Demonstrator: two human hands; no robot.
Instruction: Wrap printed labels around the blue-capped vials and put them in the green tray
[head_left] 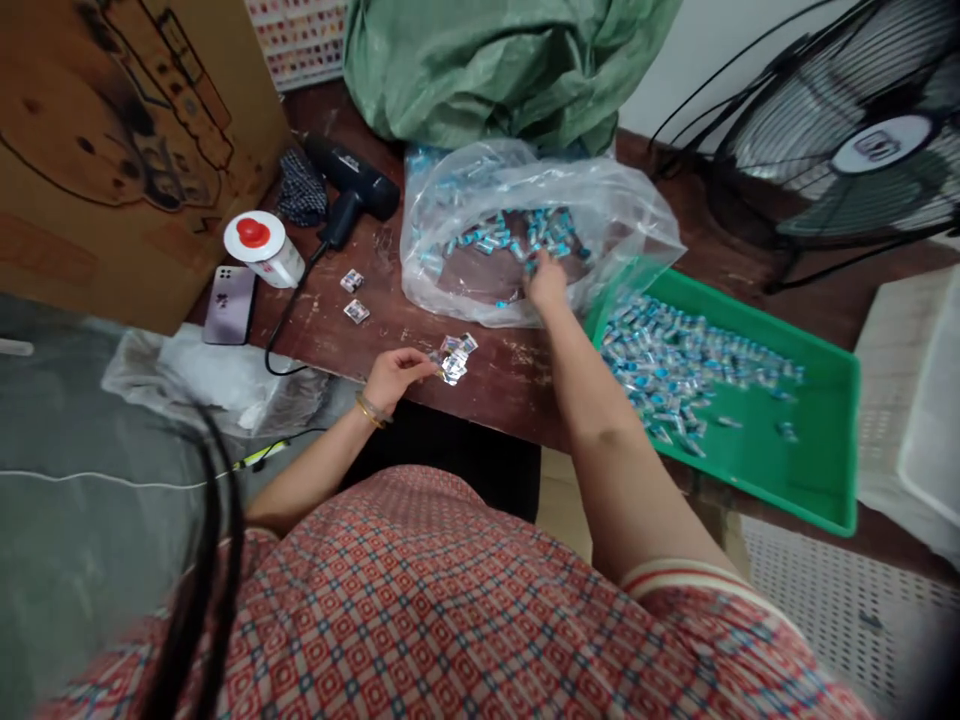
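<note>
My left hand is closed in a pinch at the table's front edge, with a small shiny label at its fingertips. Right beside it lies a little pile of silvery printed labels. My right hand reaches into the mouth of a clear plastic bag. Its curled fingertips are among small blue-and-clear tube-like pieces; what they grip is too small to make out. To the right, a green tray holds many similar pieces. Two small printed stacks lie left of the bag.
A black hair dryer, its cord, a white tub with a red knob and a phone are on the left. A printed carton stands beyond them. A green sack is behind, and a fan at right.
</note>
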